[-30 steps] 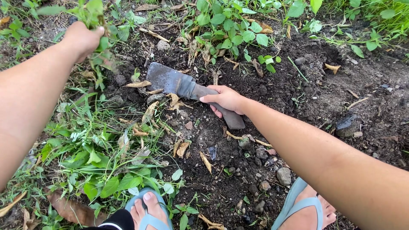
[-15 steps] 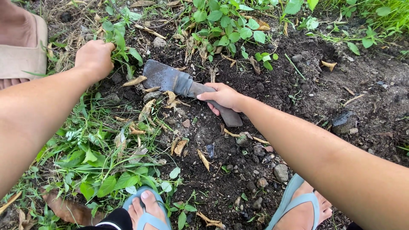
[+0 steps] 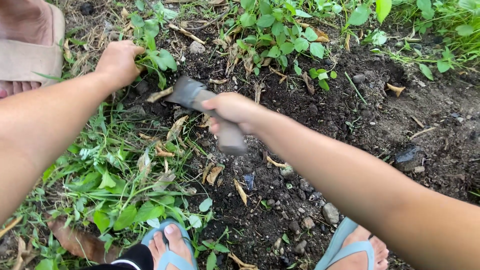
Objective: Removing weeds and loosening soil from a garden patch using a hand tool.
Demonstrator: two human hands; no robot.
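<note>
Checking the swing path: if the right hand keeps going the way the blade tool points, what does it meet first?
Probably the leafy weed gripped by the left hand. The right hand aims the blade tool up-left at its base; the blade is blurred, so depth is uncertain.

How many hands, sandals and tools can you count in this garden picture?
Hands: 2, left hand and right hand
Blue sandals: 2
Tan sandal: 1
Digging tool: 1
Total: 6
</note>
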